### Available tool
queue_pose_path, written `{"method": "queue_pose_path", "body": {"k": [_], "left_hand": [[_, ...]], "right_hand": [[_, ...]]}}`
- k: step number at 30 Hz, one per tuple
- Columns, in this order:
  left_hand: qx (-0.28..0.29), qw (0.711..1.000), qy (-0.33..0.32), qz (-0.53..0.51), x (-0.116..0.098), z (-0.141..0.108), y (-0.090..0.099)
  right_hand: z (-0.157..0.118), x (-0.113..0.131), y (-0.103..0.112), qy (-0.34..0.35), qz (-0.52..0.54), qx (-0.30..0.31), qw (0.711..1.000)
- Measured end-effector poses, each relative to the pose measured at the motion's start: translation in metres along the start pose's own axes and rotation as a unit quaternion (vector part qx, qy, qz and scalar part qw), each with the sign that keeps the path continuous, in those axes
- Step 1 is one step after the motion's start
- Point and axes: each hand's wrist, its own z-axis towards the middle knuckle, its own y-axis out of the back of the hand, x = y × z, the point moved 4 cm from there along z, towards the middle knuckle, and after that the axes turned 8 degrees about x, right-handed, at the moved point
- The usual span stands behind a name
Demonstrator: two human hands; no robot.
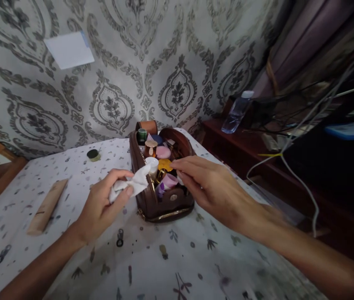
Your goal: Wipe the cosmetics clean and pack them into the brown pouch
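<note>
My left hand [106, 202] is closed round a crumpled white cloth or tissue [136, 180], beside the left rim of a brown zip bag [145, 204]. The bag stands unzipped and packed with cosmetics. My right hand [212, 185] reaches over the bag's right side, its fingers stretched out and its tips by a yellow item [164, 165]; the contact is not clear. Inside the bag sit a white-capped container [152, 165], a purple and white tube [167, 183], a pink round item [163, 152], a copper-coloured cap [151, 148] and a green-lidded jar [141, 134].
On the patterned white sheet [126, 266], a beige tube [47, 208] and a small dark-lidded jar [93, 155] lie to the left. A clear bottle [237, 112] stands on a dark red ledge [227, 146] at right, near pale cables [305, 191]. Patterned wall [151, 79] rises behind.
</note>
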Motion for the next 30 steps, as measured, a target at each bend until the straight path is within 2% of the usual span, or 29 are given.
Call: {"method": "queue_pose_path", "body": {"k": [4,6,11,15,18,21,23,24,26,30], "left_hand": [[0.023,0.999,0.011,-0.023,-0.003,-0.001,-0.005],[0.026,0.999,0.013,-0.035,-0.003,-0.001,-0.006],[0.035,0.998,0.012,-0.059,0.002,-0.006,-0.009],[0.018,0.999,0.001,-0.030,0.016,-0.014,-0.007],[-0.011,0.999,0.024,0.037,0.049,-0.010,0.006],[-0.074,0.986,0.113,0.099,0.105,0.005,0.033],[-0.111,0.962,0.194,0.160,0.145,0.019,0.053],[-0.115,0.943,0.240,0.198,0.163,0.027,0.061],[-0.119,0.932,0.269,0.213,0.191,0.044,0.071],[-0.065,0.927,0.298,0.219,0.229,0.072,0.068]], "right_hand": [[0.009,0.001,-0.014,0.026,-0.129,0.044,0.990],[0.012,0.001,-0.019,0.029,-0.162,0.058,0.985],[0.013,-0.001,-0.025,0.029,-0.167,0.066,0.983],[0.013,-0.003,-0.027,0.053,-0.128,0.026,0.990],[0.013,-0.005,-0.030,0.062,-0.117,0.001,0.991],[0.014,-0.006,-0.035,0.068,-0.137,-0.017,0.988],[0.013,-0.007,-0.037,0.068,-0.153,-0.024,0.986],[0.013,-0.008,-0.037,0.067,-0.159,-0.027,0.985],[0.010,-0.008,-0.034,0.059,-0.160,-0.039,0.985],[-0.008,-0.001,-0.014,0.003,-0.111,-0.112,0.987]]}}
